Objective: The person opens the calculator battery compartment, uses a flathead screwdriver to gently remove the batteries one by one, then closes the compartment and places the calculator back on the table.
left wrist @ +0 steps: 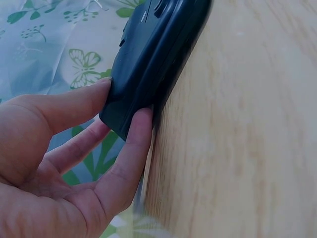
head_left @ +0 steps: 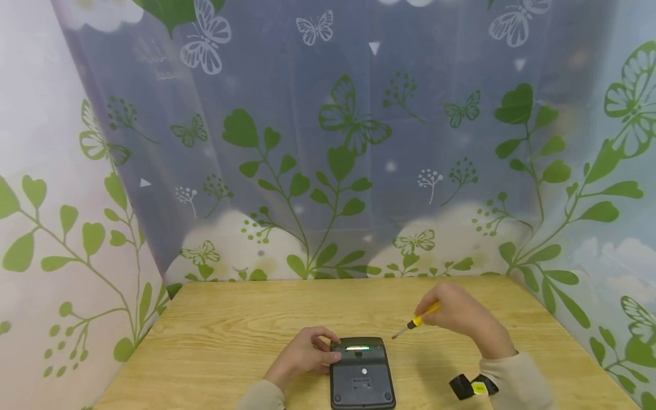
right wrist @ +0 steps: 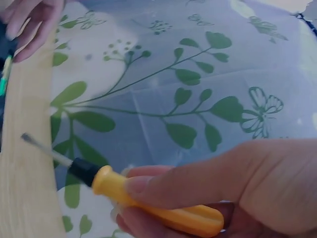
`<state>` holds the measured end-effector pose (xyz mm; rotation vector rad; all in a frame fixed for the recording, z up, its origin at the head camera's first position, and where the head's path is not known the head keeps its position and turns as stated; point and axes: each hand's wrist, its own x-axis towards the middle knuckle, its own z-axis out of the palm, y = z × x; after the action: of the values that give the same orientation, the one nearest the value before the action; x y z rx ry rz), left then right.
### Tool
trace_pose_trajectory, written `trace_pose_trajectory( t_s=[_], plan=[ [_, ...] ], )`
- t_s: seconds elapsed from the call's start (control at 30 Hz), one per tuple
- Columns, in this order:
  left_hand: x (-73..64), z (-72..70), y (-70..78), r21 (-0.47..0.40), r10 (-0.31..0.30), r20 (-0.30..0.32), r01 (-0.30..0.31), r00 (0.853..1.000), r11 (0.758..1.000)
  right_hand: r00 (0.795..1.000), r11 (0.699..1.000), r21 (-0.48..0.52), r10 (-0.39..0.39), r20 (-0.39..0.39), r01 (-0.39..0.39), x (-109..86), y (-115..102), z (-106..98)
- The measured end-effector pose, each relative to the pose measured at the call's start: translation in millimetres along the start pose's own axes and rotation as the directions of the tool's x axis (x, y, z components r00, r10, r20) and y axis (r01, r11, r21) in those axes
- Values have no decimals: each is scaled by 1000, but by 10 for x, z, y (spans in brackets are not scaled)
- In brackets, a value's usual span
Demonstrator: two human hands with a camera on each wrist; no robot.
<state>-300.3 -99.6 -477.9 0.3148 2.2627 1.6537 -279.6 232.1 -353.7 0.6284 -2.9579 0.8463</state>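
A black calculator (head_left: pixel 363 378) lies underside up near the table's front edge. Near its far end an uncovered slot shows a bright green-and-silver battery (head_left: pixel 357 348). My left hand (head_left: pixel 306 354) pinches the calculator's far left corner; in the left wrist view, thumb and fingers grip the black casing (left wrist: pixel 143 64). A small screwdriver (right wrist: pixel 163 210) with a yellow handle, black collar and thin metal shaft is in my right hand (head_left: pixel 456 313), pinched between thumb and fingers. Its tip points down and left, apart from the calculator, to the right of its far end.
A black object with a yellow label (head_left: pixel 479 388) lies on the wooden table (head_left: pixel 230 319) near the right forearm, partly covered by the sleeve. Behind the table hangs a curtain (head_left: pixel 287 171) printed with leaves and butterflies.
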Motion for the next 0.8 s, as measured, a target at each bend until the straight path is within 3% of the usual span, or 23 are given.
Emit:
trace_pose_trajectory(
  t_s=[0.23, 0.53, 0.8],
  plan=[
    [7, 5, -6, 0, -2, 2, 2, 1000, 1000, 995, 994, -50, -95, 11, 96, -37, -126, -28],
    [17, -4, -30, 7, 6, 2, -6, 1000, 1000, 988, 988, -26, -150, -28, 150, 25, -164, 79],
    [13, 8, -18, 13, 1, -10, -1, 1000, 1000, 997, 996, 63, -66, -32, 68, 96, -243, 221]
  ],
)
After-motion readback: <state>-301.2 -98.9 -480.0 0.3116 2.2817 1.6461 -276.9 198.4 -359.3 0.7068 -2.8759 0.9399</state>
